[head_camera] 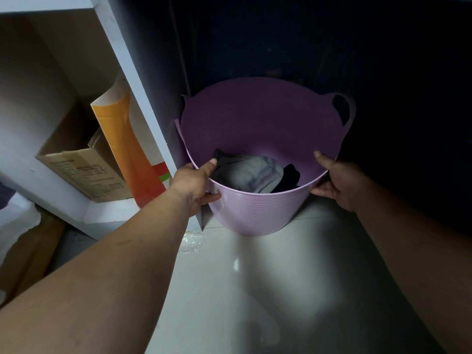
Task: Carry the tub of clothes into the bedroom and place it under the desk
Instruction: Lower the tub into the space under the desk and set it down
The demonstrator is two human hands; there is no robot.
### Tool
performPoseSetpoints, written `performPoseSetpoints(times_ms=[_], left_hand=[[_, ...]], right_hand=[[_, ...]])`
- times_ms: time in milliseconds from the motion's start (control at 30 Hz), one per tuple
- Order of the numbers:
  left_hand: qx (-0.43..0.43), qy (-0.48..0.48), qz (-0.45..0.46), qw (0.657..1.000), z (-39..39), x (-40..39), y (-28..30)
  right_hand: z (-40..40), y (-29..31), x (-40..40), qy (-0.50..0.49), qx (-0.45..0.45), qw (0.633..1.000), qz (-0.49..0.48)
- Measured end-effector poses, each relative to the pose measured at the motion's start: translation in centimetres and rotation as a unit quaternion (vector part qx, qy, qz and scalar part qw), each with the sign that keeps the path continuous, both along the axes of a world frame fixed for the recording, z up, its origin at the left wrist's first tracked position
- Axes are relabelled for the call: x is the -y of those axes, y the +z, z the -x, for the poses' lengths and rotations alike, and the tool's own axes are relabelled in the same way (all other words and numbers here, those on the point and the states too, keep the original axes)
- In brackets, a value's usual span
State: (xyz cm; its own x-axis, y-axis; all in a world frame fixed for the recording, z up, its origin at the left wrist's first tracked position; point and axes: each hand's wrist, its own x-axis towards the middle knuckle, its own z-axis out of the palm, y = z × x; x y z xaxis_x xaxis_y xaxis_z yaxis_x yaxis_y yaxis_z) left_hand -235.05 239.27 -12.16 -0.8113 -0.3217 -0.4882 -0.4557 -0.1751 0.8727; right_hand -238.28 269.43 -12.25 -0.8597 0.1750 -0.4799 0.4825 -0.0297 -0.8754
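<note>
A purple plastic tub (pixel 255 210) with loop handles stands on the pale tiled floor, in the dark space beside a white desk panel (pixel 143 98). Grey and dark clothes (pixel 250 175) lie at its bottom. My left hand (pixel 196 185) grips the near left rim, thumb inside and fingers outside. On the near right rim my right hand (pixel 337 182) holds the same way. One handle (pixel 347 111) sticks out at the far right.
White shelves on the left hold a cardboard box (pixel 81 172) and an orange and white carton (pixel 127 149). A scrap of clear plastic (pixel 190 242) lies on the floor by the panel's foot. Behind the tub the wall is dark.
</note>
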Motion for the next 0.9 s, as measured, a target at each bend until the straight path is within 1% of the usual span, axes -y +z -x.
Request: performPoseSetpoints(times_ms=[900], left_hand=[[0.011,-0.004,-0.01,1.0,0.11,-0.19,0.6]], right_hand=[[-0.04,-0.09,-0.25,-0.004,0.007,1.0,0.018]])
